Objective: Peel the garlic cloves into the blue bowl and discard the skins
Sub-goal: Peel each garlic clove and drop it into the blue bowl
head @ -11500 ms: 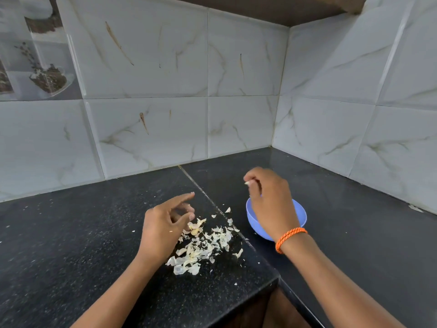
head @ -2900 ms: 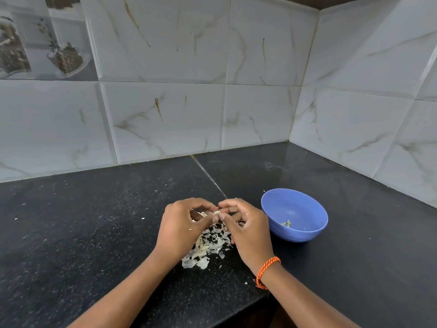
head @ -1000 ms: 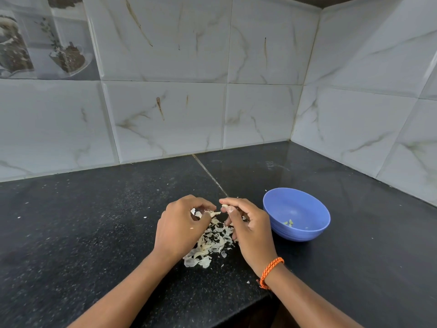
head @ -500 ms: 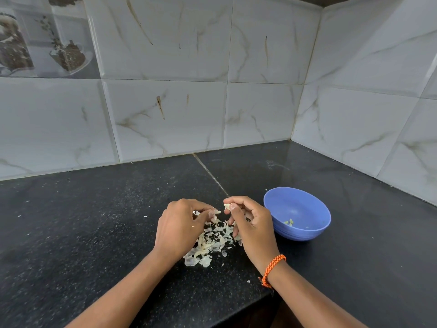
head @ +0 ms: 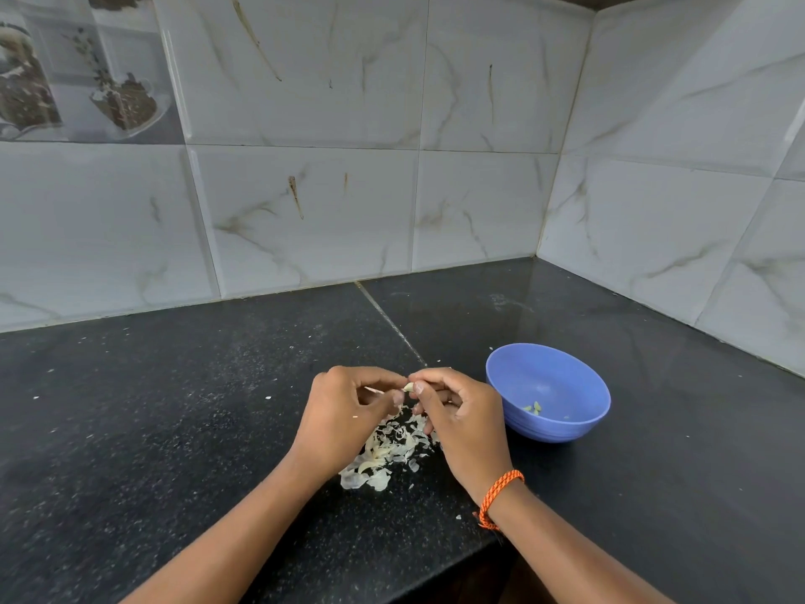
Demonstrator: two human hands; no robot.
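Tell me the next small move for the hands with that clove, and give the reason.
Probably pull the last skin off and let it fall. Both the left hand and right hand pinch the garlic clove directly above the pile of skins, and a thin strip still sticks out. The blue bowl waits just right of the hands.

No legible text, label, brand, number or sign on any surface.

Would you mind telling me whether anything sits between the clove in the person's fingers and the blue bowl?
Nothing visible does. The garlic clove is pinched between the left hand and right hand; the blue bowl stands open just to the right, with only bare counter around it.
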